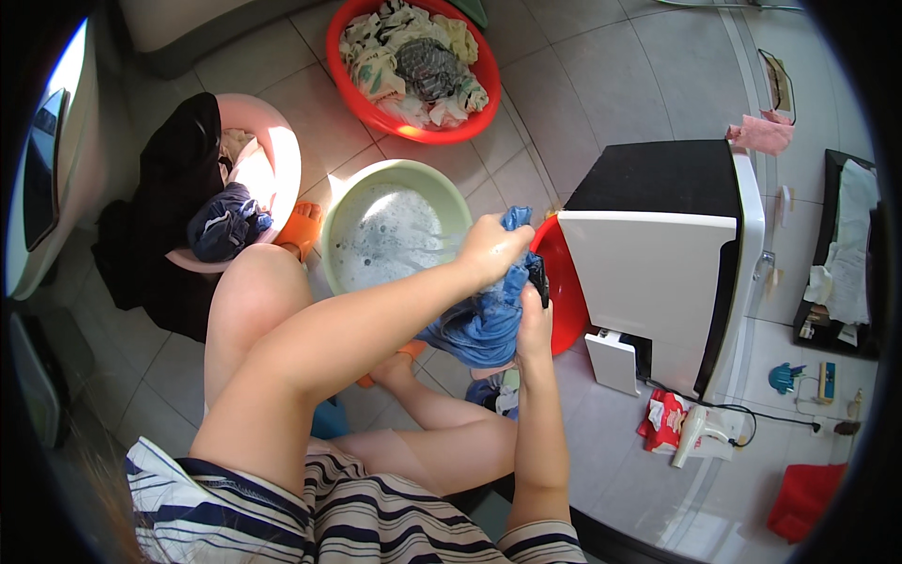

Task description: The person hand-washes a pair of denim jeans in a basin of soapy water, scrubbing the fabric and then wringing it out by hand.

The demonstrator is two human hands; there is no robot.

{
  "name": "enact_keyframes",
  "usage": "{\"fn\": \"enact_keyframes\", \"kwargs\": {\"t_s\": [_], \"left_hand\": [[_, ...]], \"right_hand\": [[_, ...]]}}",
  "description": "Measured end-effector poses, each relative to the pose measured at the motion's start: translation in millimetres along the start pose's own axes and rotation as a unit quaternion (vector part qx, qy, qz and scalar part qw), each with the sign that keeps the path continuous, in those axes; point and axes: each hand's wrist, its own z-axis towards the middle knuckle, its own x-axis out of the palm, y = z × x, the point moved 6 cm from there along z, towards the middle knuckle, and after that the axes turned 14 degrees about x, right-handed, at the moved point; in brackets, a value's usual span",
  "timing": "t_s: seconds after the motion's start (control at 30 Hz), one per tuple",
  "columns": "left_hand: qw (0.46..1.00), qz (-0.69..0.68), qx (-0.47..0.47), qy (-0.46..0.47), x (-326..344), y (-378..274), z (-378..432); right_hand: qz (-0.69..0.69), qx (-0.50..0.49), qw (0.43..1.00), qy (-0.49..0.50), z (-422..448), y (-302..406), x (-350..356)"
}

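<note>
My left hand [495, 248] is closed around one end of a blue garment [486, 328]. My right hand [535, 328] grips the same garment lower down, near a black part [539, 275] of it. The cloth looks wet and bunched, and hangs over the floor between the basins. Just left of my hands stands a pale green basin [394, 233] with foamy, greyish water in it; my left forearm hides part of its near side. Partly hidden behind the garment and my hands is a red basin [567, 310].
At the far side, a red tub [493, 106] is heaped with light and grey clothes. Black cloth [173, 162] and a dark blue bundle [229, 222] drape a pink basin [285, 151] on the left. A white cabinet [648, 282] stands right, near a hair dryer [694, 430] with a cord.
</note>
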Motion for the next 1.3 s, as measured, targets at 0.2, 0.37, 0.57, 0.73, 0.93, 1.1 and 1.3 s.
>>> {"fn": "enact_keyframes", "kwargs": {"t_s": [0.2, 0.37, 0.57, 0.73, 0.93, 1.1, 1.3], "left_hand": [[0.992, 0.064, -0.063, -0.089, -16.8, 33.0, 0.0], [0.985, 0.038, -0.088, -0.142, -21.1, 57.8, 5.0], [0.984, -0.082, -0.149, -0.053, 1.7, 56.0, 7.3], [0.974, -0.002, -0.223, 0.035, -2.9, 59.7, -6.9], [0.966, 0.106, -0.185, 0.145, -19.6, 56.8, -7.7], [0.962, 0.188, 0.018, 0.198, -14.2, 33.9, -15.5], [0.731, 0.538, 0.323, 0.27, 19.1, 14.2, -79.0]], "right_hand": [[-0.219, -0.006, 0.974, -0.057, 7.4, 0.3, 2.0], [-0.168, 0.03, 0.984, -0.057, 29.3, -16.5, -4.6], [0.138, 0.117, 0.983, 0.013, 41.4, -43.9, -40.5], [0.319, 0.112, 0.939, 0.062, 28.4, -25.7, -44.7], [0.466, 0.064, 0.879, 0.077, 36.7, -20.0, -50.7], [0.558, 0.129, 0.816, 0.085, 46.0, -29.7, -53.3], [0.678, 0.157, 0.717, 0.048, 36.5, -37.8, -64.4]]}}
